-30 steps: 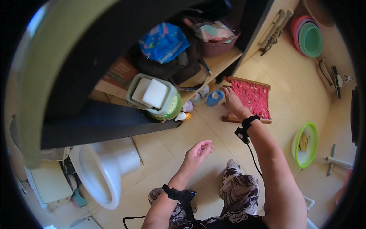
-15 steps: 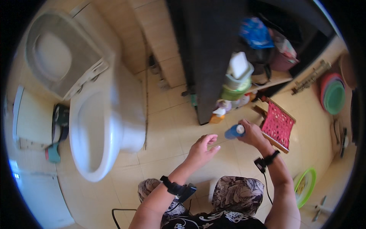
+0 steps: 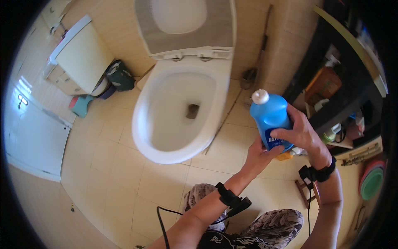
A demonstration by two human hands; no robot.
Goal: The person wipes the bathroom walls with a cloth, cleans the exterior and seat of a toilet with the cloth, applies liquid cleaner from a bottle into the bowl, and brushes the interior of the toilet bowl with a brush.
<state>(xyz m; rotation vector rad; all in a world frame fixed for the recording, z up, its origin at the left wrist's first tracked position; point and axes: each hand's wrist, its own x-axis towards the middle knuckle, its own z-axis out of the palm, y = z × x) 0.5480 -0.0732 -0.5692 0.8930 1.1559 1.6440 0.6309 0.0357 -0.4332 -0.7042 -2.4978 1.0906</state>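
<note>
A blue plastic bottle [image 3: 269, 113] with a white cap [image 3: 260, 96] is held up in front of me, tilted a little to the left. My right hand [image 3: 303, 132] wraps round its right side, fingers partly hidden behind it. At the bottle's base, my left hand [image 3: 258, 159] grips from below. Left of the bottle stands a white toilet [image 3: 143, 141], its seat and lid [image 3: 143, 29] raised. A dark patch shows at the drain in the bowl.
A dark shelf unit [image 3: 309, 83] with bottles and other goods rises on the right. Beyond it, basins [image 3: 372, 182] lean by the wall. A wooden stool [image 3: 304, 193] is partly hidden by my right forearm. A teal step stool [image 3: 81, 106] and dark bin [image 3: 119, 75] stand at left.
My view has turned left toward the toilet. The bottle has come up closer to me, and my left hand, earlier apart from it, now holds its base along with my right.
</note>
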